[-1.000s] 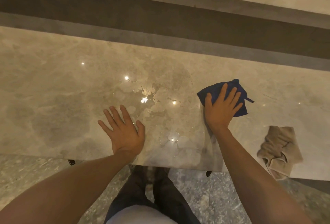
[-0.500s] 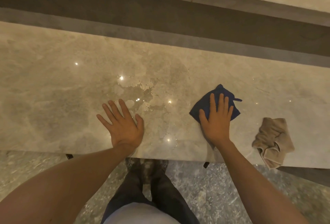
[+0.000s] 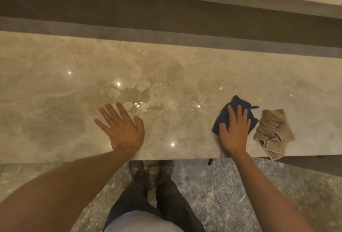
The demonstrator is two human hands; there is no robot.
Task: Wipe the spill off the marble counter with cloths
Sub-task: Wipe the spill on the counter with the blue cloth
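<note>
Right hand (image 3: 233, 132) spread flat, pinning the blue cloth (image 3: 224, 116) to the counter (image 3: 55, 102), just right of the spill (image 3: 148, 108). Left hand (image 3: 123, 127) open, empty, bracing at the spill's left edge. Beige cloth (image 3: 273, 132) farther right. Best swept left through the spill with firm, even pressure.

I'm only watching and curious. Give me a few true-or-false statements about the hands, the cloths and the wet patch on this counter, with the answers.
1. The right hand presses flat on the blue cloth. True.
2. The left hand holds the beige cloth. False: it lies bare and flat on the marble counter; the beige cloth sits untouched to the right of the blue one.
3. The spill glistens between the two hands. True.
4. The blue cloth covers the spill. False: it lies to the right of the wet patch.
</note>
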